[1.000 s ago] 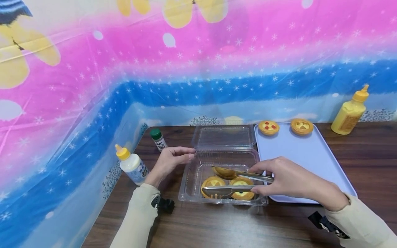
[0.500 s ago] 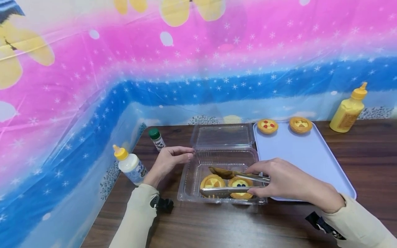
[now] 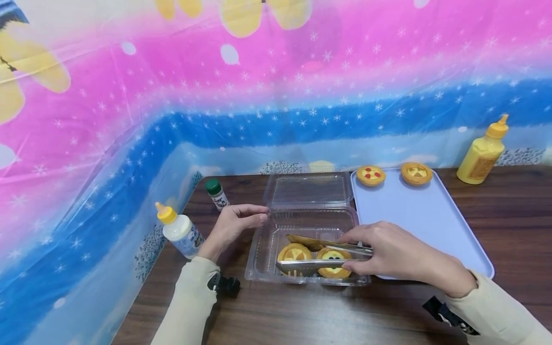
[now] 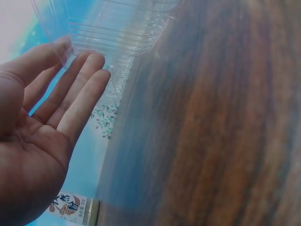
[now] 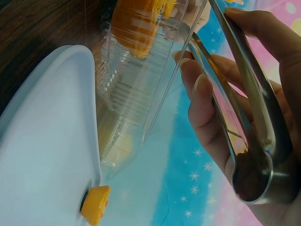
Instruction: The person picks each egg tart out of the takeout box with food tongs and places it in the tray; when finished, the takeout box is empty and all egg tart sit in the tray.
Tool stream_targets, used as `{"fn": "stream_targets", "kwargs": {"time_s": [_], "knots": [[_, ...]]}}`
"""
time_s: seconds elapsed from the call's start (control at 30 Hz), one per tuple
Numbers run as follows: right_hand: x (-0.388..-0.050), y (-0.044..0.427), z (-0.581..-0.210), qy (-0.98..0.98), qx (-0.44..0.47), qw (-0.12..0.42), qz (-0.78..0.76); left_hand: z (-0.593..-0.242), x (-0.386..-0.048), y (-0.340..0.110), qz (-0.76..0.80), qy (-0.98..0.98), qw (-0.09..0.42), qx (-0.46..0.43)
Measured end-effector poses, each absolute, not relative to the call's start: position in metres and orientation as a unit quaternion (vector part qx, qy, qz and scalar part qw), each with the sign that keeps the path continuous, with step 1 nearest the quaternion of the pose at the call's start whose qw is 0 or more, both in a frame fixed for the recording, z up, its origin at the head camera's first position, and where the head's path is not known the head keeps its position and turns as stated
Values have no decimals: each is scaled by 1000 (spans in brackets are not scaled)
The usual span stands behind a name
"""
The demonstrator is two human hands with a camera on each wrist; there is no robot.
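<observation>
A clear plastic container (image 3: 251, 268) stands with its lid (image 3: 308, 189) laid back behind it. Inside, side by side, are a tart with yellow wedge pieces (image 3: 294, 251) and a tart with dark blue berries (image 3: 331, 271). My left hand (image 3: 235, 227) pinches the container's left rim between thumb and fingers. Metal tongs (image 5: 251, 89) are gripped in my right hand (image 3: 401, 256), thumb on one arm and fingers on the other. The tongs' two arms stand apart over the tarts, partly covering them; I cannot tell whether they touch them.
To the right lies a pale lilac tray (image 3: 414, 225), bearing a red-dotted tart (image 3: 370, 176) and another tart (image 3: 416, 174) at its far edge. A yellow squeeze bottle (image 3: 481, 155) stands at back right. A white squeeze bottle (image 3: 183, 235) and a green-capped shaker (image 3: 217, 194) stand left.
The tongs have shifted slightly left, and the blue berries show more between their arms. The head view has turned a little. My left hand stays at the container's rim.
</observation>
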State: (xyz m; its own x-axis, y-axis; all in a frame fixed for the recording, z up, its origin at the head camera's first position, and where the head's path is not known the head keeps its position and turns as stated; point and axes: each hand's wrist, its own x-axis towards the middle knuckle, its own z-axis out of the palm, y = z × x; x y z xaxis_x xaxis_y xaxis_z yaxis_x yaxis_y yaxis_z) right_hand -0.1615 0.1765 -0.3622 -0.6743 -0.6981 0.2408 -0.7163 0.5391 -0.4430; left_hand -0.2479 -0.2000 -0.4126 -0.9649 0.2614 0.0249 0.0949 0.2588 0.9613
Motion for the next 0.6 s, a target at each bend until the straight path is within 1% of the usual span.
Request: {"fn": "stream_targets", "kwargs": {"time_s": [0.37,0.6], "knots": [[-164,180,-363,-876,403,37,263,-411,-247,-200,603,787,71,113],[-166,182,-363,-879,396,39,263,-412,-247,-201,603,786,72,116]]}}
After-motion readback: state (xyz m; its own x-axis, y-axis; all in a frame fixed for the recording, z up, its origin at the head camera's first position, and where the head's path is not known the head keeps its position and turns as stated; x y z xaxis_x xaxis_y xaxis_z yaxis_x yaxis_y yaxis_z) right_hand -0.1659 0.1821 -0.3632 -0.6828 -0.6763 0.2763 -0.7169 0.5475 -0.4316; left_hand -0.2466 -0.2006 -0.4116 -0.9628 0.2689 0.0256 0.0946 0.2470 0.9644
